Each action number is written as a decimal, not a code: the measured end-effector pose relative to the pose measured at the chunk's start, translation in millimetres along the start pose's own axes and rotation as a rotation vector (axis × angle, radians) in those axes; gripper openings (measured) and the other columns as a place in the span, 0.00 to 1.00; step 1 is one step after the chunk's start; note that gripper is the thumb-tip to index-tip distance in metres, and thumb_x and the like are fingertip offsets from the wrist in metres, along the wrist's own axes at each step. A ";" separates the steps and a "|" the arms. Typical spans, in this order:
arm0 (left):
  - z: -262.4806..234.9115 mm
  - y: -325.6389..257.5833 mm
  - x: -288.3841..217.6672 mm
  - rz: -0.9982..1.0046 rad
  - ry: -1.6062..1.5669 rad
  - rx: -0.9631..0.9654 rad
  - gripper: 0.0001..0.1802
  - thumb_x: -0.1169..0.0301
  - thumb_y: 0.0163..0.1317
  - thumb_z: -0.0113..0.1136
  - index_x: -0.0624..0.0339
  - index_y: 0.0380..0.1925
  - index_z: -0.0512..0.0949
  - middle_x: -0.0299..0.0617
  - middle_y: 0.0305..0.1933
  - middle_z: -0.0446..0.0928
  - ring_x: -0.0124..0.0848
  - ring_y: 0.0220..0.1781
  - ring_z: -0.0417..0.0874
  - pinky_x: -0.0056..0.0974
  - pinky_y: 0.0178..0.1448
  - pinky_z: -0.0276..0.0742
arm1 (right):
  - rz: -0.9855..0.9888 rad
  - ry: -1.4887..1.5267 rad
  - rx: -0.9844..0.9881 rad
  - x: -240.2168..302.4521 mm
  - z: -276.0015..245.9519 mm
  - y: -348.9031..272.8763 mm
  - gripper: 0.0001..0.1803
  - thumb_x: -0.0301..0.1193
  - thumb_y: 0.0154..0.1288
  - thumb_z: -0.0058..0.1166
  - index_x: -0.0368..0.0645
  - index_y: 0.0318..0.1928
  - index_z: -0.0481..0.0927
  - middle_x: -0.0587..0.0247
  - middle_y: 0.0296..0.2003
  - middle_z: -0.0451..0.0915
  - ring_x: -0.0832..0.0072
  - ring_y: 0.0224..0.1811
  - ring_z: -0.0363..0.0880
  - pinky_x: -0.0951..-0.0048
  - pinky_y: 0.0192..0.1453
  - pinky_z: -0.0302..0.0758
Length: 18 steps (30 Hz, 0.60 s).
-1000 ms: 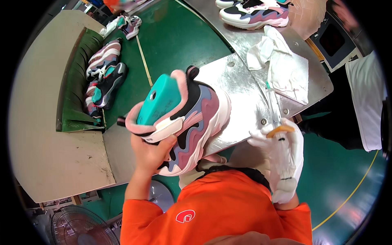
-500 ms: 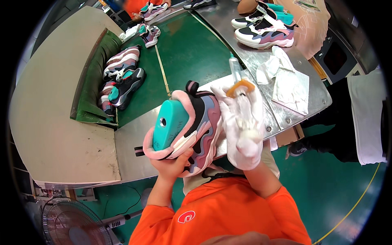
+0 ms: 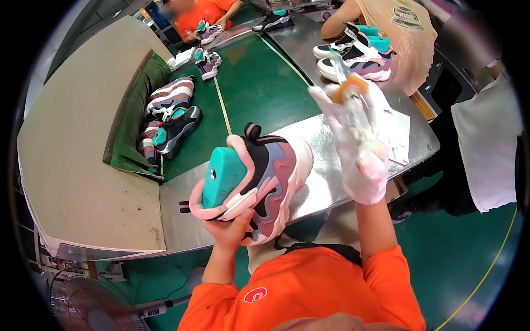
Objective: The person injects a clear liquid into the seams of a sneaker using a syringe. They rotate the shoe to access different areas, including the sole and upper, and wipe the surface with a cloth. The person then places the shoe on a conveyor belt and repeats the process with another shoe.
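A pink, purple and black sneaker [image 3: 276,182] with a white sole is gripped by my bare left hand [image 3: 227,227] over the metal table edge. A teal shoe last [image 3: 222,179] fills its opening. My right hand [image 3: 365,165], in a stained white glove, is raised to the right of the sneaker, apart from it. Its fingers are closed around a clear syringe [image 3: 353,91] with an orange finger flange. The syringe's tip points up and away, toward the sneakers at the far right, and looks blurred.
Several shoes [image 3: 174,102] lie by a green flap [image 3: 130,118] on the left. One sneaker [image 3: 207,63] stands on the green belt [image 3: 259,88]. More sneakers [image 3: 353,58] and a white cloth [image 3: 398,138] are at right. Co-workers [image 3: 201,16] sit beyond; a fan [image 3: 94,300] stands lower left.
My right hand has lifted up and to the right with the syringe, away from the sneaker. My left hand keeps the sneaker in nearly the same place. The view has shifted slightly.
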State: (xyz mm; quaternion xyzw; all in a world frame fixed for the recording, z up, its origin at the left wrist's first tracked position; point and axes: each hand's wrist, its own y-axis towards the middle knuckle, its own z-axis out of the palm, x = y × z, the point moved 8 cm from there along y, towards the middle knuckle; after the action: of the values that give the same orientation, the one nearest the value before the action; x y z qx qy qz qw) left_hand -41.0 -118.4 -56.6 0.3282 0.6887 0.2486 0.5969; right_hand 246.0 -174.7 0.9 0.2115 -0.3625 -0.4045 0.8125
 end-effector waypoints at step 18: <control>-8.9 2.7 11.6 -0.320 -0.182 -0.103 0.43 0.65 0.48 0.75 0.68 0.61 0.64 0.45 0.54 0.75 0.31 0.53 0.79 0.37 0.58 0.76 | 0.191 -1.254 0.311 12.6 19.7 -54.5 0.53 0.29 0.36 0.71 0.48 0.68 0.63 0.47 0.53 0.70 0.55 0.50 0.75 0.62 0.55 0.74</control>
State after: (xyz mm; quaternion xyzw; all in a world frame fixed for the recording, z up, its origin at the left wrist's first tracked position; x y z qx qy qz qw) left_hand -50.2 -107.5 -60.9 0.2045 0.6617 0.1546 0.7046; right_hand 208.8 -217.6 -15.8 0.0172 -0.8393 -0.3201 0.4391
